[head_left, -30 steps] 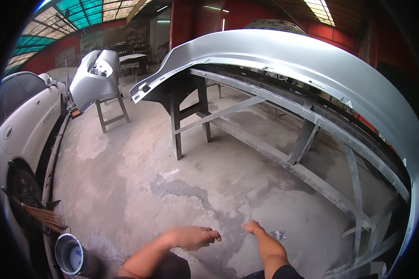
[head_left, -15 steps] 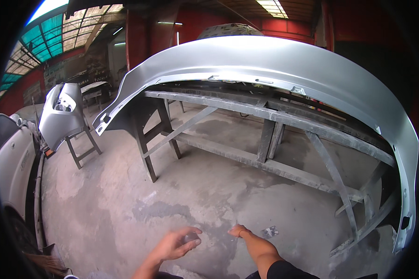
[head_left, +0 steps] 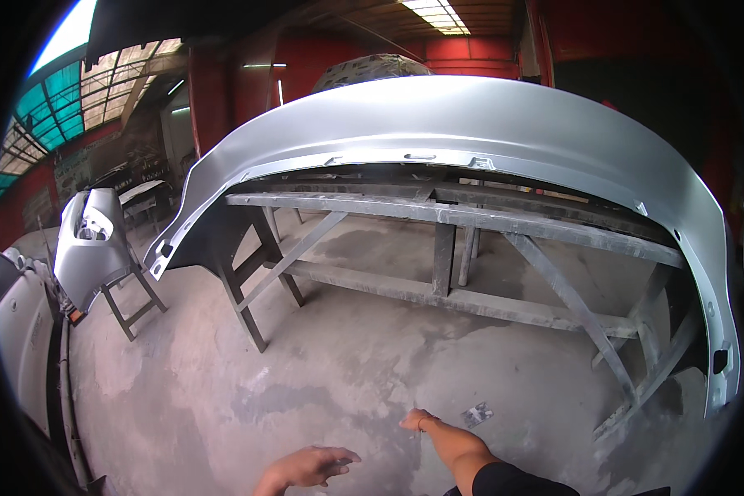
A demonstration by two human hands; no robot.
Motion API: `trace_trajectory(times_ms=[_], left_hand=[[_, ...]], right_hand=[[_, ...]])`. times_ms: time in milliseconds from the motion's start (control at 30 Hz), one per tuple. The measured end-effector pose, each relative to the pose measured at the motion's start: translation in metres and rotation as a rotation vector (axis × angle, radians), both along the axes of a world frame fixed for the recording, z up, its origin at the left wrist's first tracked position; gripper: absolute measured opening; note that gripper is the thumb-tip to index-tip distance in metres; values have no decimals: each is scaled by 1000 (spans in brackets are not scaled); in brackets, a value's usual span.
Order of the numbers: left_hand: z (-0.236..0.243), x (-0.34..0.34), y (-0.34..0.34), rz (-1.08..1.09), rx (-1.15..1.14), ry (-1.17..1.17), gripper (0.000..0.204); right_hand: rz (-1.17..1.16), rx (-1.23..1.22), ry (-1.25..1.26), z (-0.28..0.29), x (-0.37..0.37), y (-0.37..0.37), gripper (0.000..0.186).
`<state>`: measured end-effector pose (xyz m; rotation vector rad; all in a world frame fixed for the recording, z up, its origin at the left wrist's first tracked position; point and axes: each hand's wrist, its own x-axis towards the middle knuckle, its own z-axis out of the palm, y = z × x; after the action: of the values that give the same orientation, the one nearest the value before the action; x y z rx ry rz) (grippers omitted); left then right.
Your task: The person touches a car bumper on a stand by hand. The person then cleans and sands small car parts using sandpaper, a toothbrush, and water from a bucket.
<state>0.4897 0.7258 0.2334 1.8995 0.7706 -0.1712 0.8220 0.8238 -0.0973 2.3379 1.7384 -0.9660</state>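
Note:
A long silver car bumper cover (head_left: 438, 112) arches over a grey metal stand (head_left: 388, 204), its slotted lower edge facing me. Low in the view, my left hand (head_left: 310, 465) hovers over the concrete floor, fingers stretched forward and loosely apart; I see nothing held in it. To its right, my right hand (head_left: 416, 420) reaches forward with a thin band at the wrist. Its fingers are foreshortened and mostly hidden, so whether it grips anything does not show. Neither hand touches the bumper cover or the stand.
At the left, another silver body part (head_left: 91, 240) rests on a dark stand (head_left: 132, 306), near a light-coloured car (head_left: 21, 331). A small patterned scrap (head_left: 477, 414) lies on the floor (head_left: 322, 372) beside my right forearm. Behind the bumper cover is a covered car (head_left: 372, 70).
My view has tilted up and turned slightly right. The left hand has dropped lower and rolled, its curved grasp now flatter. My right hand keeps nearly the same place in view.

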Motion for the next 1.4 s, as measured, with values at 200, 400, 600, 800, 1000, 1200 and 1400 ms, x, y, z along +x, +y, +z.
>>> trace_trajectory(times_ms=[200,400,600,800,1000,1200,1400], left_hand=[[-8,1,1,-173,103,-10,36],[-13,-5,5,-183,74,104,38],[-1,-3,-1,-199,94,213,50],[1,-2,-2,-182,94,237,53],[-7,-6,-9,-109,227,-29,32],[-6,-7,-12,-87,214,16,31],[-5,-6,-11,-91,209,39,33]], right_hand=[[107,-21,-47,-3,7,7,52],[66,-111,62,9,1,8,58],[144,-47,-54,8,-4,7,59],[147,-69,-31,14,-5,8,59],[159,32,-68,20,-8,4,57],[191,29,-82,-19,0,21,59],[166,-38,-43,-13,-1,20,60]])
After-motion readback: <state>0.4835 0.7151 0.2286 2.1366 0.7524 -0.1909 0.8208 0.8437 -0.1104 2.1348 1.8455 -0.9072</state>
